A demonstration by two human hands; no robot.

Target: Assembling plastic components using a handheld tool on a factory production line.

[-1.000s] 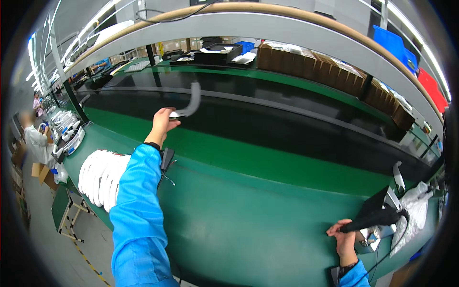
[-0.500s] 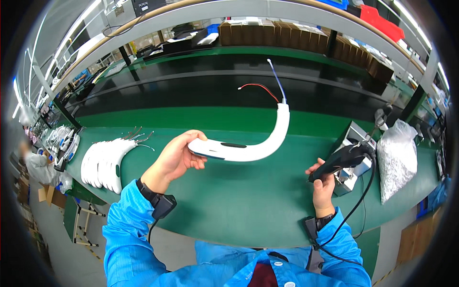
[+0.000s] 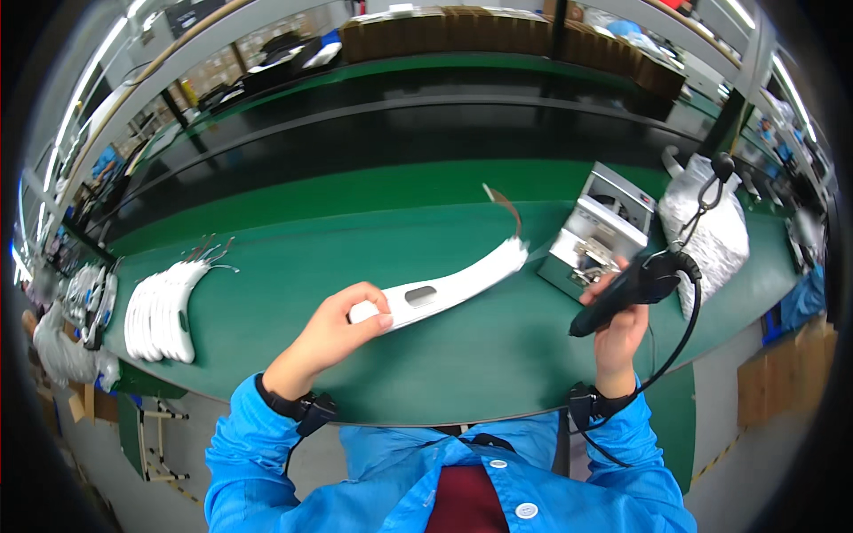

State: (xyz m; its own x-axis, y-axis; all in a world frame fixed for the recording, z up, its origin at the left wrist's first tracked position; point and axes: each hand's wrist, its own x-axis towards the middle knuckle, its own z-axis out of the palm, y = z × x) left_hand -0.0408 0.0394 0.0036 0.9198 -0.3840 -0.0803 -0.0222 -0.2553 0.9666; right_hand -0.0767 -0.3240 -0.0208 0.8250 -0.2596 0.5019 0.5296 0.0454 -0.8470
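My left hand (image 3: 342,327) is closed on one end of a white curved plastic housing (image 3: 458,289), thumb on top. It is held above the green bench, tilted up to the right, with an oval recess near my thumb and thin wires (image 3: 506,206) at its far end. In my right hand (image 3: 619,324) is a black electric screwdriver (image 3: 633,293), gripped round its body, its nose pointing down and left. A cable and a metal hanger hook are attached at its rear end. Just beyond that hand stands a grey metal screw feeder (image 3: 600,231).
A row of similar white housings (image 3: 160,311) with wires lies at the left. Behind the feeder sits a clear bag of small white parts (image 3: 706,218). A black conveyor belt (image 3: 391,138) runs along the back, with cardboard boxes (image 3: 444,35) beyond it.
The white housing has turned over in my left hand and come lower, its wired end swinging down. My right hand with the screwdriver has shifted slightly right. The whole view has tilted downward.
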